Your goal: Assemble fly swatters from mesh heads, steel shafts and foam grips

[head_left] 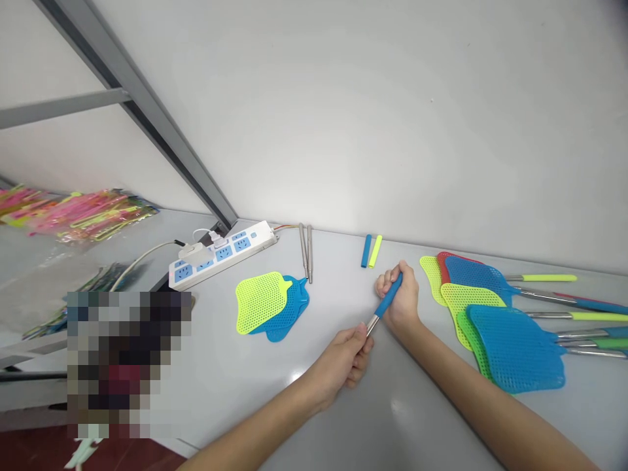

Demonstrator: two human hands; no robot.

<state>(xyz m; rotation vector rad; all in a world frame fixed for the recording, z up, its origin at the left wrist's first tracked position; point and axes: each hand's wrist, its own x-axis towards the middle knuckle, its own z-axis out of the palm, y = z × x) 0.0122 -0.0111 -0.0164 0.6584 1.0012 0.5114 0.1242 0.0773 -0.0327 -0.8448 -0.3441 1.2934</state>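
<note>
A telescopic fly swatter handle, a metal rod with a blue grip [390, 296], slants between my hands above the table. My left hand [346, 360] is closed round its metal rod. My right hand [400, 294] is curled closed at the blue grip, its thumb by the upper end; the fingers are partly hidden. Beyond my hands lie a loose blue grip sleeve [366, 251] and a yellow sleeve [375, 251]. Left of these are two bare metal rods [309, 254]. A yellow swatter head [261, 302] rests on blue swatter heads [289, 320].
On the right, several assembled fly swatters [517, 347] overlap in a pile. A white power strip [223, 255] with plugs and cables sits at the back left. Bags of colourful plastic pieces [88, 212] lie far left beside a grey metal frame [161, 124]. A wall bounds the table's back.
</note>
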